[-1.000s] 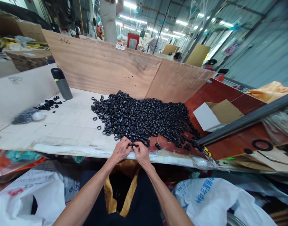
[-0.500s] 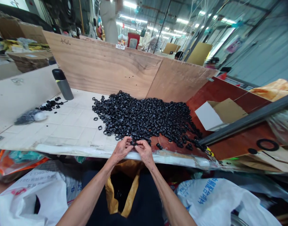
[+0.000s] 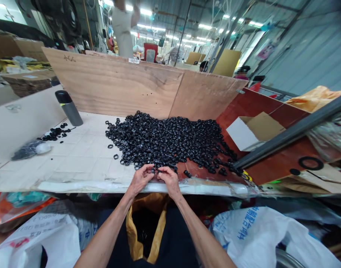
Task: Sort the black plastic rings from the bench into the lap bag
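A wide heap of small black rings (image 3: 164, 137) covers the middle of the bench. At the heap's near edge, my left hand (image 3: 141, 178) pinches a small black ring (image 3: 153, 170) between thumb and fingertips. Just to its right, my right hand (image 3: 170, 180) has thumb and fingers closed around a small black piece (image 3: 158, 171), mostly hidden by the fingertips. The two hands are close together but slightly apart. Below them, an open yellow-brown bag (image 3: 131, 230) lies at my lap, with dark contents I cannot make out.
A grey bottle (image 3: 71, 111) stands at the left, near a clear bag of black pieces (image 3: 23, 150). An open carton (image 3: 244, 134) and a metal bar (image 3: 293, 130) are at the right. Wooden boards (image 3: 117, 83) wall the back. White sacks (image 3: 270, 234) lie below the bench.
My hands have separated slightly, each with a small black piece at its fingertips. The whole view has shifted a little.
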The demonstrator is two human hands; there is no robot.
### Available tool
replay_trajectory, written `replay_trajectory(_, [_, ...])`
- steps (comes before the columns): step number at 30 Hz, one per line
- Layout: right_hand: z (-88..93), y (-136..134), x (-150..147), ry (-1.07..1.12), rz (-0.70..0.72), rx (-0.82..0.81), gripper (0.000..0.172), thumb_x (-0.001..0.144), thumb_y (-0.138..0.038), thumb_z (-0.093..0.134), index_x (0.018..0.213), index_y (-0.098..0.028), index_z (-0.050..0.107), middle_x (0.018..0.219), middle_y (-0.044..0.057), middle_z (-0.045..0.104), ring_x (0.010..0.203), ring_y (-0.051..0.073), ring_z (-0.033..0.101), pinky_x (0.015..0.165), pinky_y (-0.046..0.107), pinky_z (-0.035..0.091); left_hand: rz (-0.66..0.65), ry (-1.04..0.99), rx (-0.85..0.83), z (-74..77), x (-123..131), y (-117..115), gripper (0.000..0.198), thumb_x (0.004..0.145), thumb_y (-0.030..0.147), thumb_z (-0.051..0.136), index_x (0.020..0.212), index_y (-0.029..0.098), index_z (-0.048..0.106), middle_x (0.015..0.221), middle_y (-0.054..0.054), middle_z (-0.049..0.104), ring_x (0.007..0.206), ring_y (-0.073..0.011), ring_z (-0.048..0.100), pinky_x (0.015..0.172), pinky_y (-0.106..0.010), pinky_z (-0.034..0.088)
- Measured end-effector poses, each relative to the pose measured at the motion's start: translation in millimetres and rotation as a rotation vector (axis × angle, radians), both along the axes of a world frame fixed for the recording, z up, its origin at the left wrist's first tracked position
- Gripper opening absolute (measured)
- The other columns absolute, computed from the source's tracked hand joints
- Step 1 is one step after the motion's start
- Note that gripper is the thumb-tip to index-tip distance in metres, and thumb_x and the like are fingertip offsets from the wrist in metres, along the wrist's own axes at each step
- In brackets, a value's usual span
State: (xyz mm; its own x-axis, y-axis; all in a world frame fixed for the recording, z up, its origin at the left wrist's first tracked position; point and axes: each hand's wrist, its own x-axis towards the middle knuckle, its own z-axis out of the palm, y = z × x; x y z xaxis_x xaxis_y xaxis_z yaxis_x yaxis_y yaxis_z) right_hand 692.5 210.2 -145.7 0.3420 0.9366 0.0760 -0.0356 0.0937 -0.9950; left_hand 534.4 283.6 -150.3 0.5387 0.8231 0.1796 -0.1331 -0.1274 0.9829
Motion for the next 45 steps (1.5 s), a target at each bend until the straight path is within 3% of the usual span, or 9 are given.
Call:
replay_trajectory(3, [-2.3, 3.4, -0.2, 0.148, -0.051, 0.006, 0.022, 0.076, -0.033, 0.071, 0.091, -0.020, 0.062, 0.078, 0.001, 0.070, 0.073, 0.019, 0.069, 0.078, 0.036, 0.056, 0.003, -0.017, -0.049, -2.5, 1.8, 0.3, 0.033, 0.081, 0.030, 0.069, 0.110, 0.016, 0.062, 0.099, -0.007, 0.073, 0.093, -0.0197, 0.070, 0.085, -0.035, 0.058])
replay_trajectory(9, [6.0, 10.9, -5.9, 0.165, -0.156, 0.012, 0.025, 0.068, -0.034, 0.079, 0.084, -0.018, 0.067, 0.086, 0.002, 0.070, 0.076, 0.018, 0.066, 0.077, 0.033, 0.054, 0.043, 0.050, -0.001, 0.3, 2.7, -0.4, 0.025, 0.078, 0.024, 0.068, 0.101, 0.017, 0.062, 0.097, -0.004, 0.072, 0.088, -0.0163, 0.070, 0.080, -0.029, 0.058])
replay_trajectory(15, [1.8, 11.5, -11.7, 0.031, -0.087, 0.019, 0.028, 0.070, -0.040, 0.079, 0.085, -0.019, 0.069, 0.093, 0.005, 0.071, 0.085, 0.020, 0.066, 0.081, 0.035, 0.056, 0.041, 0.056, -0.009, -1.8, 3.0, -1.5, 0.030, 0.078, 0.030, 0.069, 0.104, 0.017, 0.062, 0.097, -0.003, 0.071, 0.080, -0.0154, 0.070, 0.077, -0.031, 0.059])
replay_trajectory(20, [-1.4, 8.1, -7.4, -0.070, -0.023, 0.039, 0.037, 0.074, -0.036, 0.077, 0.107, -0.022, 0.072, 0.102, 0.005, 0.067, 0.090, 0.020, 0.065, 0.082, 0.034, 0.057, 0.052, 0.052, 0.039, -3.2, 3.4, -2.5, 0.028, 0.080, 0.028, 0.067, 0.106, 0.017, 0.063, 0.103, -0.005, 0.071, 0.084, -0.0153, 0.070, 0.081, -0.031, 0.059])
replay_trajectory(28, [0.3, 6.4, -3.6, -0.182, 0.037, 0.089, 0.029, 0.082, -0.038, 0.070, 0.105, -0.022, 0.075, 0.107, 0.007, 0.066, 0.096, 0.021, 0.065, 0.085, 0.035, 0.056, 0.077, 0.069, 0.107, -3.6, 4.4, -4.1, 0.025, 0.081, 0.024, 0.067, 0.104, 0.017, 0.061, 0.100, -0.004, 0.069, 0.083, -0.0149, 0.069, 0.079, -0.030, 0.057])
replay_trajectory(32, [-3.5, 6.3, -5.0, -0.061, 0.019, 0.054, 0.032, 0.080, -0.038, 0.073, 0.107, -0.022, 0.072, 0.097, 0.005, 0.068, 0.088, 0.020, 0.065, 0.081, 0.034, 0.057, 0.095, 0.078, 0.211, -2.6, 2.8, -5.8, 0.020, 0.083, 0.021, 0.064, 0.103, 0.018, 0.064, 0.100, -0.004, 0.068, 0.089, -0.0165, 0.067, 0.082, -0.031, 0.056])
replay_trajectory(37, [-0.7, 5.2, -6.1, -0.090, 0.008, 0.058, 0.028, 0.078, -0.040, 0.074, 0.098, -0.020, 0.074, 0.097, 0.006, 0.068, 0.086, 0.020, 0.066, 0.078, 0.032, 0.057, 0.108, 0.093, 0.345, 0.6, 0.0, -5.6, 0.021, 0.085, 0.017, 0.062, 0.105, 0.019, 0.068, 0.104, -0.005, 0.068, 0.097, -0.0176, 0.065, 0.088, -0.032, 0.053])
replay_trajectory(40, [3.0, 6.3, -8.6, -0.106, -0.021, -0.005, 0.030, 0.078, -0.042, 0.073, 0.095, -0.018, 0.074, 0.085, 0.004, 0.068, 0.069, 0.016, 0.063, 0.067, 0.028, 0.055, 0.110, 0.089, 0.349, 0.9, -0.1, -5.0, 0.022, 0.086, 0.016, 0.061, 0.106, 0.019, 0.069, 0.105, -0.005, 0.068, 0.098, -0.0176, 0.065, 0.089, -0.032, 0.052])
replay_trajectory(45, [5.4, 9.6, -16.7, -0.317, -0.136, -0.057, 0.040, 0.084, -0.052, 0.066, 0.062, -0.019, 0.062, 0.054, -0.002, 0.054, 0.055, 0.013, 0.051, 0.056, 0.024, 0.045, 0.091, 0.095, 0.329, 6.5, -2.5, -6.2, 0.019, 0.085, 0.017, 0.061, 0.101, 0.019, 0.070, 0.104, -0.006, 0.069, 0.098, -0.0192, 0.065, 0.091, -0.033, 0.051])
